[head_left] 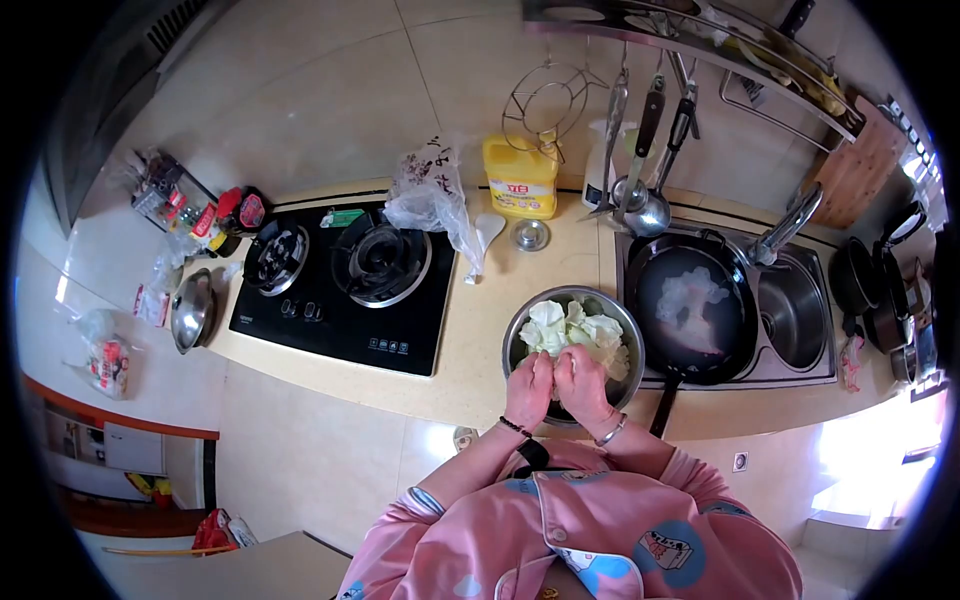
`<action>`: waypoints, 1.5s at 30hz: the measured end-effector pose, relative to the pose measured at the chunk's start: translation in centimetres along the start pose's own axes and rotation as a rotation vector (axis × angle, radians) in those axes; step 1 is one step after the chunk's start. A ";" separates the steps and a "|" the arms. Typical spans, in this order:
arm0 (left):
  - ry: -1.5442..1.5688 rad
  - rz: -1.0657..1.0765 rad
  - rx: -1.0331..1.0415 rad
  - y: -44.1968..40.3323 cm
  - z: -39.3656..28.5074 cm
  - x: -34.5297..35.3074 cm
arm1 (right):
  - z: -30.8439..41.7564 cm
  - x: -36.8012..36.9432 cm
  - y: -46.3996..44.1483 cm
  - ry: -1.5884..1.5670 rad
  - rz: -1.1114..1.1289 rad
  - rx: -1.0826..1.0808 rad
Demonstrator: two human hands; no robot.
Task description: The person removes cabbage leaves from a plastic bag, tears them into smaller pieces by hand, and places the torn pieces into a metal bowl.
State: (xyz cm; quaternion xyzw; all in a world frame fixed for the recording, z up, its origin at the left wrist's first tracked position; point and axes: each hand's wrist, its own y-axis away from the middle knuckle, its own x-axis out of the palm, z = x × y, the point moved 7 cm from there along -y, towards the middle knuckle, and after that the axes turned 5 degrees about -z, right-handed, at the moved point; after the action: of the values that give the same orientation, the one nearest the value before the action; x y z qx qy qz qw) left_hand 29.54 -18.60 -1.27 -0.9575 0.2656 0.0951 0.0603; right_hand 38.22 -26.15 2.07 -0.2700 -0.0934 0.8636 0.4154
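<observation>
A metal bowl (511, 345) on the counter holds torn pale green and white cabbage leaves (575, 325). Over its near side, my left hand (530, 385) and my right hand (583, 383) are pressed close together. Fingers on both are curled shut, thumbs side by side, gripping a piece of cabbage leaf that is mostly hidden between them. Right of the bowl, a black frying pan (650, 320) lies across the sink with water in it, its handle pointing toward me.
A black two-burner gas stove (400, 330) is on the left, with a plastic bag (425, 190) at its back. Behind the bowl stand a yellow detergent jug (520, 180) and a small metal lid (530, 234). Ladles (648, 214) hang above the steel sink (800, 320); its faucet (790, 225) reaches over it.
</observation>
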 end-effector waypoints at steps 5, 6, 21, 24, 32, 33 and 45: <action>0.018 0.015 -0.077 0.2 -2.1 -0.5 | -0.9 0.7 -0.3 0.038 0.034 0.042; 0.021 0.015 -0.072 0.1 -2.4 -0.6 | -0.7 0.7 -0.4 0.013 0.028 0.044; -0.275 -0.125 0.467 -0.3 -3.7 -1.3 | -1.4 1.0 -0.5 -0.088 -0.038 0.109; -0.252 -0.136 0.351 -0.7 -2.8 -1.2 | -1.9 0.9 -1.0 -0.154 -0.055 0.204; 0.764 0.361 -0.476 -0.1 2.3 1.7 | -1.9 1.5 -0.1 -1.061 0.174 0.874; 0.763 0.359 -0.477 0.0 1.7 1.7 | -1.4 1.3 -0.1 -1.081 0.237 0.944; 1.403 0.473 -0.718 -0.5 1.1 1.2 | -2.0 -4.1 -3.4 -1.069 0.088 0.508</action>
State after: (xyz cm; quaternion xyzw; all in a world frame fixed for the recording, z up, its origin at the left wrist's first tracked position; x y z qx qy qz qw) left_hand 30.62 -18.63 -2.53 -0.6739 0.3899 -0.4360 -0.4514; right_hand 43.63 -27.30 3.32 0.3066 -0.0688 0.8915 0.3262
